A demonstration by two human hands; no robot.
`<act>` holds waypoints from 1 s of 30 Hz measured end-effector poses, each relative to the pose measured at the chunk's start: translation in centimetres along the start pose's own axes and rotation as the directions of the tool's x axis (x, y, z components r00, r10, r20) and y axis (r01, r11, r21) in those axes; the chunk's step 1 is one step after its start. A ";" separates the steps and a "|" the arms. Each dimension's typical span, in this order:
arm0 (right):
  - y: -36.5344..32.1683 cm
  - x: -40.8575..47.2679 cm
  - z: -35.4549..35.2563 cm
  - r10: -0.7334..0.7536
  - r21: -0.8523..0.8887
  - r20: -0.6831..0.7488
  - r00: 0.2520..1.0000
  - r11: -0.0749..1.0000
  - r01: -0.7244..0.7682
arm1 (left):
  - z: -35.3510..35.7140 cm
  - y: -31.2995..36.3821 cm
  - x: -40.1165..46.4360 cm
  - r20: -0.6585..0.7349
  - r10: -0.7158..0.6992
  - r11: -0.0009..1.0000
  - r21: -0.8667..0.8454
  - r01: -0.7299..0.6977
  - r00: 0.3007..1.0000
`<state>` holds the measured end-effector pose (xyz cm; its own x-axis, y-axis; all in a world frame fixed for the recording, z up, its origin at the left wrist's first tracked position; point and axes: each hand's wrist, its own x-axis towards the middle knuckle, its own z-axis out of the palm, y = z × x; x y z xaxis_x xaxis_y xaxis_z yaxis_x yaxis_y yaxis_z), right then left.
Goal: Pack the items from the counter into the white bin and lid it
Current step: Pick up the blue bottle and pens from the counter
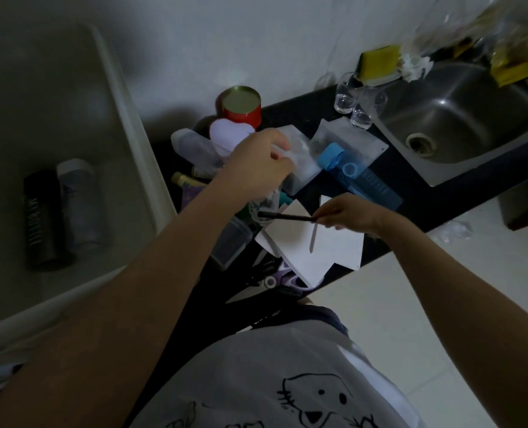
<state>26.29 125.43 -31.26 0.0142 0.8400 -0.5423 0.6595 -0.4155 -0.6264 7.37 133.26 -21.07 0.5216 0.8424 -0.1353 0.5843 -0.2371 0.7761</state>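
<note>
My left hand (pixel 256 163) reaches over the clutter on the dark table (pixel 411 186), fingers curled in a grip round a small clear packet (pixel 290 152) that it pinches at one edge. My right hand (pixel 346 213) has a closed grip on a black pen (pixel 284 216), thumb and fingers pinching its near end so it points left, level above the white papers (pixel 324 248); a pale thin stick (pixel 313 237) hangs down from the same grip. The white bin (pixel 127 125) sits to the left of the table, open, with a black bottle (pixel 42 217) and a grey bottle (pixel 79 202) lying side by side on its floor. On the table there are a red tin (pixel 241 106), a blue-capped bottle (pixel 358 174), a clear pouch (pixel 349 140) and purple-handled scissors (pixel 278 282) near the front edge. Small glasses (pixel 358 103) stand beside the steel sink (pixel 460 118) on the right.
</note>
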 end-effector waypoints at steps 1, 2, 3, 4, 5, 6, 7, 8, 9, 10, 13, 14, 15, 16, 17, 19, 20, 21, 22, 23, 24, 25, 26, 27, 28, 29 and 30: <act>0.2 0.2 -0.6 0.010 0.028 -0.014 1.000 1.000 -0.009 | 0.2 0.0 0.3 -0.016 -0.006 1.000 -0.011 0.006 1.000; 0.2 0.5 -1.2 0.014 0.054 -0.025 1.000 0.998 -0.013 | 0.4 0.0 0.6 -0.030 -0.014 1.000 -0.016 0.013 0.999; 0.2 0.7 -1.7 0.017 0.084 -0.032 0.999 0.996 -0.015 | 0.5 -0.1 0.9 -0.044 -0.020 1.000 -0.015 0.019 0.999; 0.0 0.9 -2.2 0.018 0.120 -0.042 0.999 0.993 -0.013 | 0.7 -0.1 1.2 -0.052 -0.025 1.000 -0.008 0.025 0.998; -0.1 1.1 -2.7 0.019 0.159 -0.055 0.998 0.987 -0.010 | 0.8 -0.2 1.6 -0.058 -0.030 1.000 0.001 0.030 0.998; -0.2 1.4 -3.1 0.019 0.197 -0.072 0.997 0.980 -0.005 | 1.0 -0.3 1.9 -0.058 -0.037 0.999 0.012 0.037 0.998; -0.4 1.6 -3.5 0.022 0.235 -0.090 0.996 0.972 0.000 | 1.2 -0.4 2.2 -0.056 -0.044 0.999 0.021 0.045 0.997; -0.5 1.8 -3.9 0.029 0.270 -0.109 0.994 0.963 0.001 | 1.3 -0.5 2.5 -0.050 -0.052 0.998 0.030 0.054 0.997; -0.7 2.0 -4.2 0.040 0.296 -0.128 0.991 0.955 0.000 | 1.5 -0.7 2.8 -0.046 -0.058 0.997 0.039 0.059 0.997; -0.8 2.2 -4.4 0.049 0.310 -0.148 0.988 0.951 -0.001 | 1.6 -0.8 3.1 -0.046 -0.063 0.997 0.048 0.065 0.997; -1.0 3.0 -4.9 0.084 0.341 -0.228 0.970 0.940 -0.001 | 2.0 -1.2 3.8 -0.058 -0.077 0.994 0.068 0.081 0.995; -0.9 3.4 -5.0 0.107 0.362 -0.263 0.959 0.932 -0.004 | 2.1 -1.4 4.0 -0.064 -0.080 0.994 0.071 0.084 0.995; -0.8 3.7 -5.1 0.133 0.388 -0.301 0.944 0.922 -0.006 | 2.2 -1.6 4.2 -0.069 -0.078 0.994 0.072 0.083 0.995; -0.7 4.0 -5.1 0.164 0.421 -0.338 0.927 0.907 -0.006 | 2.2 -1.7 4.5 -0.068 -0.073 0.994 0.079 0.078 0.995; -0.5 4.3 -5.1 0.196 0.458 -0.368 0.909 0.889 -0.007 | 2.2 -1.9 4.8 -0.062 -0.065 0.993 0.098 0.071 0.996; -0.3 4.7 -4.9 0.258 0.519 -0.387 0.885 0.854 -0.022 | 2.3 -2.2 5.2 -0.052 -0.063 0.987 0.147 0.070 0.997; -0.1 4.9 -4.8 0.287 0.542 -0.383 0.878 0.839 -0.038 | 2.4 -2.3 5.4 -0.053 -0.073 0.984 0.157 0.080 0.996; 0.1 5.0 -4.7 0.311 0.562 -0.372 0.874 0.826 -0.054 | 2.5 -2.4 5.6 -0.058 -0.079 0.983 0.159 0.087 0.995; 0.2 5.1 -4.5 0.328 0.579 -0.359 0.874 0.812 -0.067 | 2.5 -2.5 5.8 -0.061 -0.086 0.982 0.163 0.095 0.994; 0.4 5.2 -4.4 0.336 0.595 -0.344 0.877 0.800 -0.073 | 2.5 -2.5 5.9 -0.061 -0.091 0.980 0.170 0.100 0.994; 0.6 5.3 -4.4 0.338 0.606 -0.330 0.881 0.792 -0.077 | 2.6 -2.4 5.9 -0.051 -0.096 0.978 0.180 0.104 0.994; 0.7 5.3 -4.3 0.339 0.609 -0.320 0.885 0.789 -0.081 | 2.6 -2.3 5.9 -0.031 -0.096 0.976 0.194 0.100 0.995; 0.9 5.4 -4.3 0.341 0.608 -0.316 0.885 0.789 -0.087 | 2.6 -2.3 5.8 -0.008 -0.090 0.972 0.219 0.090 0.996; 1.1 5.4 -4.3 0.344 0.600 -0.315 0.884 0.794 -0.096 | 2.6 -2.2 5.8 0.020 -0.090 0.964 0.254 0.082 0.996; 1.2 5.5 -4.2 0.348 0.584 -0.317 0.882 0.804 -0.107 | 2.6 -2.1 5.7 0.046 -0.101 0.953 0.292 0.083 0.994; 1.3 5.5 -4.2 0.349 0.564 -0.319 0.881 0.817 -0.119 | 2.6 -2.0 5.6 0.063 -0.110 0.942 0.326 0.084 0.992; 1.4 5.5 -4.2 0.347 0.547 -0.320 0.881 0.827 -0.127 | 2.7 -1.9 5.5 0.079 -0.124 0.929 0.358 0.088 0.989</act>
<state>30.44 130.92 -32.82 0.4821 0.7078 -0.5163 0.1326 -0.6415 -0.7556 10.84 137.05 -24.98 0.4926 0.8243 -0.2791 0.8118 -0.3197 0.4887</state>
